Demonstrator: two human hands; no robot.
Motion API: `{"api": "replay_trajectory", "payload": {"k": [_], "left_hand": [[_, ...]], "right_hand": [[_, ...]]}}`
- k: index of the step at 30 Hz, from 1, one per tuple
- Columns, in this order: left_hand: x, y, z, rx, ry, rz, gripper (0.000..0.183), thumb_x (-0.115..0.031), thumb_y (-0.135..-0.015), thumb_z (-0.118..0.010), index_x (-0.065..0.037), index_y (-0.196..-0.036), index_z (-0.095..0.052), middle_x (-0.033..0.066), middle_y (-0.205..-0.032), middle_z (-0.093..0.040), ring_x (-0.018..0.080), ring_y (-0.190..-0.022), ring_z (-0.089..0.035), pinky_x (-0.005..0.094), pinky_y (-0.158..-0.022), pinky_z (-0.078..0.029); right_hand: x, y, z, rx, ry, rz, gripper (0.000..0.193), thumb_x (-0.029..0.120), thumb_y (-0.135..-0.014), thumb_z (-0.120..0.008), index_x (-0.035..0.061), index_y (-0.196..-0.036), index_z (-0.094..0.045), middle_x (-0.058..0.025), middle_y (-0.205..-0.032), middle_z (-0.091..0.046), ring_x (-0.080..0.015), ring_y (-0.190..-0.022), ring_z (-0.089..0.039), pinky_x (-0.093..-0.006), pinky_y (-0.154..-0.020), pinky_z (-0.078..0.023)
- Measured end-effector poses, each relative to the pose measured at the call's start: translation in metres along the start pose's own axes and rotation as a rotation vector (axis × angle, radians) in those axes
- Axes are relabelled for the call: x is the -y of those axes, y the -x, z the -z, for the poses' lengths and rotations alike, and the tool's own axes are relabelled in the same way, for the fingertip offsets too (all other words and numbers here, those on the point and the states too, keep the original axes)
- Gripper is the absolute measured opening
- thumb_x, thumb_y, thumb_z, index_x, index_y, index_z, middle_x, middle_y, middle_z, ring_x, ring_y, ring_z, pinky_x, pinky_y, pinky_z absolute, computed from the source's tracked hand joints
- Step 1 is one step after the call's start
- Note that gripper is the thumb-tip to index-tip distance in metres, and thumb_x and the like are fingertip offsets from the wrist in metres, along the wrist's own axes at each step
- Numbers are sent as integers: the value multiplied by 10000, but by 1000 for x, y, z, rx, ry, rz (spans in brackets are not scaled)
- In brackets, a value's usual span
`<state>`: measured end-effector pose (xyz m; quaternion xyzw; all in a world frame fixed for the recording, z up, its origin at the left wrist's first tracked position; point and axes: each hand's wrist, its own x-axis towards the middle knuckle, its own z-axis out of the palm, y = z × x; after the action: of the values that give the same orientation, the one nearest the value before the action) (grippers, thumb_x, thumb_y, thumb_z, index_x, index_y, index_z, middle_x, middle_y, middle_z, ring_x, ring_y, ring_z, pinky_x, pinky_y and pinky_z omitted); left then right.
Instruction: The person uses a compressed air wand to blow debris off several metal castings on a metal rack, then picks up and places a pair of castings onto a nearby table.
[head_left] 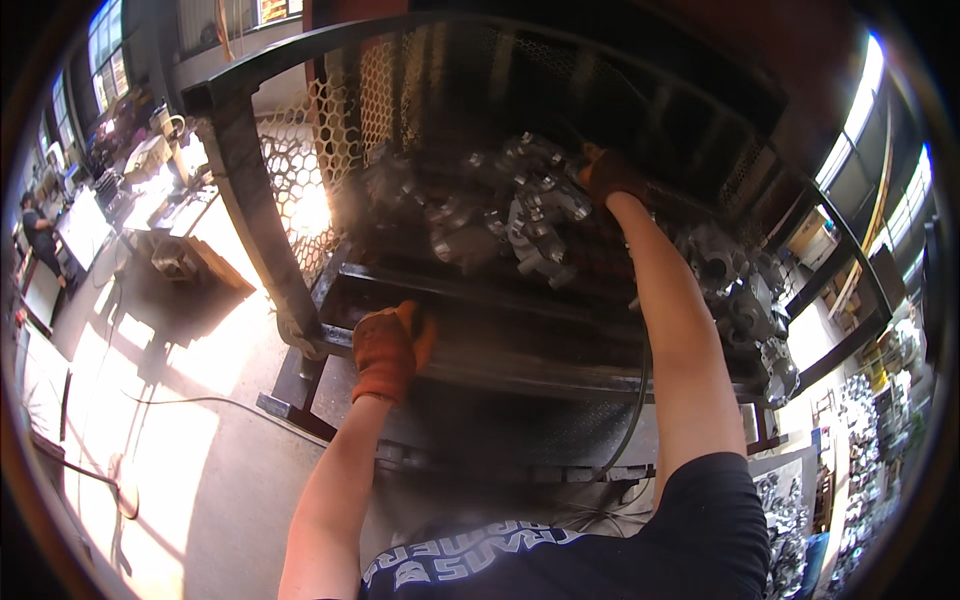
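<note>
Both my hands wear orange-brown work gloves. My left hand (386, 352) is at the front rail (500, 372) of a dark metal cage-like bin, its fingers curled there; the rail hides part of its grip. My right hand (610, 178) reaches deep into the bin, in shadow, next to a heap of grey metal castings (530, 215). Its fingers look closed, but darkness hides what they hold. A dark hose (642, 400) rises over the front rail and passes behind my right forearm. More castings (735, 290) are piled at the bin's right end.
Honeycomb mesh (300, 180) and a thick post (245, 190) bound the bin's left side. A cable (210, 402) crosses the sunlit floor. Far left, a person (40, 235) stands by cluttered benches. Many castings (860, 470) are stacked at the right.
</note>
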<state>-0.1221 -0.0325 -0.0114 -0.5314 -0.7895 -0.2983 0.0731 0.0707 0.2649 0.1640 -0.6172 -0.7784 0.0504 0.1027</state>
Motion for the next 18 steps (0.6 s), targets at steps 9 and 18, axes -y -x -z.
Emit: {"api": "replay_trajectory", "payload": {"k": [9,18], "left_hand": [[-4,-5,-9,26,2,9,303,-329,-765,-701,-92,-954,-696,177,-805,-687,360,-786,-666,433,-700,-523],[-4,-2,-5,26,41,-21,289,-312,-767,-691,-88,-950,-683,162,-795,-683,368,-780,-656,446,-701,-510]], "right_hand": [[-25,-66,-46,-13,261,173,489,342,-786,-657,93,-1206,-646,-226,-1205,-626,-378,-1150,-589,-437,-964,-470],[-32,-24,-16,35,207,-6,623,349,-838,-609,124,-1403,-474,-185,-1435,-464,-372,-1276,-499,-472,-997,-446]]}}
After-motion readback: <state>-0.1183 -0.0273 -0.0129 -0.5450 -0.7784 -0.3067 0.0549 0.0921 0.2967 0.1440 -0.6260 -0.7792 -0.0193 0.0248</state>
